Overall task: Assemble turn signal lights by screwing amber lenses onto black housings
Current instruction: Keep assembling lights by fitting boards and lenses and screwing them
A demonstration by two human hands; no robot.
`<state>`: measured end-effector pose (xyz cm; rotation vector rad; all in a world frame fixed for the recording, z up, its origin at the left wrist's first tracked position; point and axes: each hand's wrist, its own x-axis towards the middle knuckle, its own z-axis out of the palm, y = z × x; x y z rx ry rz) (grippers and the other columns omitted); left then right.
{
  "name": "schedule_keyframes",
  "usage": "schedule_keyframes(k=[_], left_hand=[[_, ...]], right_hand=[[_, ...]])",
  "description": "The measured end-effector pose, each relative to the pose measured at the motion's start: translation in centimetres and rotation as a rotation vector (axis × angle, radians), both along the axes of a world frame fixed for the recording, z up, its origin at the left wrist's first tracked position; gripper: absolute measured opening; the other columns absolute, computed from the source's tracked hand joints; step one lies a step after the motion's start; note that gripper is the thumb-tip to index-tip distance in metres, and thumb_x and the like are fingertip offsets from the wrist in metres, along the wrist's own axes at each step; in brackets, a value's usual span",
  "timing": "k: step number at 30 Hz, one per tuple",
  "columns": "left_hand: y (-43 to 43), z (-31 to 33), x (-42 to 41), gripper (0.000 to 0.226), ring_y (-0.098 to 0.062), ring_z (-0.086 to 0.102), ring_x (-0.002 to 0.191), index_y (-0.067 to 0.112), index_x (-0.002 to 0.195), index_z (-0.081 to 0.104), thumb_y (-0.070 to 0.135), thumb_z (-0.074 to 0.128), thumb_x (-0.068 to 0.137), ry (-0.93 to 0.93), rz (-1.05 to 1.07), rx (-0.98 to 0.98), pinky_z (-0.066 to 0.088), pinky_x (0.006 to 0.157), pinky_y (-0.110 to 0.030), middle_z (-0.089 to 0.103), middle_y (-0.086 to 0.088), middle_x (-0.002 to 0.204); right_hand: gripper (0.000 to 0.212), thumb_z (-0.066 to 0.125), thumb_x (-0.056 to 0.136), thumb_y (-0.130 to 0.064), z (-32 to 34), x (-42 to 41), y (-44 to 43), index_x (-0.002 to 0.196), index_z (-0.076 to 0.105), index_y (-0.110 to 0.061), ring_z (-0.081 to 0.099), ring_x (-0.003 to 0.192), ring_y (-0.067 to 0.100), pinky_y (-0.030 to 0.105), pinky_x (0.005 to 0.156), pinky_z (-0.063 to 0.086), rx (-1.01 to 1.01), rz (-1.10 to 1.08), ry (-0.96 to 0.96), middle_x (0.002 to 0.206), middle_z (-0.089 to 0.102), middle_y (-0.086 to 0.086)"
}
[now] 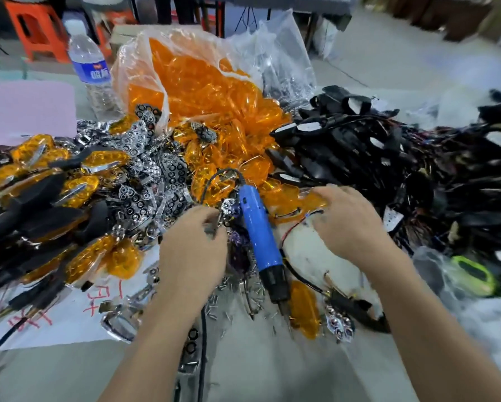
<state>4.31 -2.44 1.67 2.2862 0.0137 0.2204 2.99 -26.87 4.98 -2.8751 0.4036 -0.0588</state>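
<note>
Nearest the viewer, a strip of bare table (272, 372) is left open between the two forearms. A loose amber lens (304, 311) and a wired black housing (350, 306) are seen just beside the tip of a blue screwdriver (258, 227), which is laid flat between the hands among scattered screws (243, 291). The left hand (194, 245) is curled, and a small chrome reflector (227, 208) is pinched at its fingertips. The right hand (350, 221) is arched over lenses and thin wires; whether anything is gripped cannot be told. At the left, a white paper (69, 314) is overlapped by a heap of finished lights (40, 198), and a reflector pile (144, 169) lies beyond it. The right edge is crowded by a tangle of housings (388, 169). Farther back, a torn bag of lenses (202, 91) is heaped up, with a water bottle (89, 62) to its left.
</note>
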Motion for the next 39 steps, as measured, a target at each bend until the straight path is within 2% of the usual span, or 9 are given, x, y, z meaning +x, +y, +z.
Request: schedule_keyframes(k=[3,9,13,18,24,27,30,34,39], left_hand=[[-2.0,1.3,0.0,0.031,-0.013,0.062,0.119,0.028,0.124,0.073,0.026,0.071,0.093,-0.038,-0.086,0.03,0.043,0.113,-0.034,0.066,0.011,0.136],[-6.9,2.3,-1.4,0.024,-0.014,0.064,0.103,0.033,0.118,0.074,0.029,0.067,0.095,-0.019,-0.233,0.002,0.047,0.089,-0.026,0.064,0.016,0.134],[-9.1,2.2,-2.4,0.021,-0.005,0.061,0.096,0.033,0.111,0.076,0.025,0.069,0.093,-0.029,-0.293,-0.044,0.042,0.085,-0.022,0.065,0.024,0.116],[-10.0,1.8,-3.1,0.023,-0.002,0.059,0.081,0.034,0.112,0.075,0.023,0.067,0.093,0.01,-0.361,-0.075,0.053,0.086,-0.027,0.069,0.022,0.114],[-9.4,1.2,-3.2,0.028,0.009,0.051,0.059,0.036,0.119,0.073,0.027,0.068,0.092,0.074,-0.364,-0.121,0.041,0.066,-0.008,0.058,0.035,0.093],[-9.1,1.3,-2.8,0.052,0.02,0.058,0.096,0.044,0.143,0.056,0.032,0.069,0.094,0.184,-0.509,-0.291,0.042,0.083,-0.001,0.06,0.033,0.121],[-9.0,1.6,-2.9,0.067,0.008,0.049,0.131,0.055,0.151,0.035,0.04,0.065,0.092,0.327,-0.686,-0.498,0.042,0.1,-0.02,0.052,0.025,0.146],[-8.2,1.8,-3.2,0.038,-0.002,0.064,0.12,0.05,0.124,0.067,0.026,0.057,0.096,0.214,-0.71,-0.726,0.053,0.102,-0.023,0.072,0.016,0.124],[-3.2,1.2,-1.4,0.034,-0.011,0.054,0.061,0.025,0.07,0.074,0.056,0.066,0.081,0.26,-0.482,-0.727,0.047,0.061,-0.027,0.059,0.009,0.063]], right_hand=[[0.054,0.061,0.092,-0.027,0.3,-1.0,-4.1,0.143,0.046,-0.015,0.042,0.135,0.037,0.05,0.114,0.034,-0.232,-0.24,0.035,0.142,0.05,0.013],[0.041,0.049,0.098,-0.011,-2.2,-3.0,-5.3,0.139,0.052,-0.011,0.034,0.143,0.039,0.051,0.114,0.036,-0.184,-0.181,0.213,0.165,0.024,0.017],[0.032,0.043,0.089,0.005,-2.9,-3.8,-5.8,0.106,0.068,-0.006,0.057,0.115,0.037,0.044,0.086,0.049,-0.105,-0.211,-0.024,0.136,0.057,0.012],[0.051,0.044,0.097,-0.001,-2.0,-3.2,-9.2,0.142,0.058,-0.019,0.04,0.132,0.037,0.049,0.107,0.04,-0.29,-0.067,0.119,0.145,0.051,0.008],[0.019,0.065,0.085,-0.009,1.2,-2.3,-8.5,0.097,0.068,-0.023,0.063,0.086,0.034,0.036,0.07,0.039,-0.32,0.105,-0.022,0.074,0.057,-0.001],[0.026,0.079,0.079,-0.022,3.1,-2.6,-6.2,0.082,0.054,-0.028,0.056,0.069,0.029,0.035,0.062,0.038,-0.237,0.157,-0.144,0.067,0.058,-0.005],[0.025,0.082,0.08,-0.035,4.1,-4.0,-2.9,0.087,0.059,-0.03,0.061,0.069,0.027,0.035,0.064,0.045,-0.16,0.258,-0.21,0.068,0.063,-0.008],[0.019,0.082,0.085,-0.04,4.4,-5.4,0.0,0.094,0.071,-0.028,0.067,0.069,0.016,0.035,0.067,0.052,-0.048,0.362,-0.264,0.076,0.072,-0.009],[0.02,0.079,0.075,-0.052,3.4,-4.9,6.4,0.071,0.063,-0.042,0.047,0.048,0.003,0.017,0.047,0.033,0.411,0.346,-0.176,0.048,0.049,-0.02]])
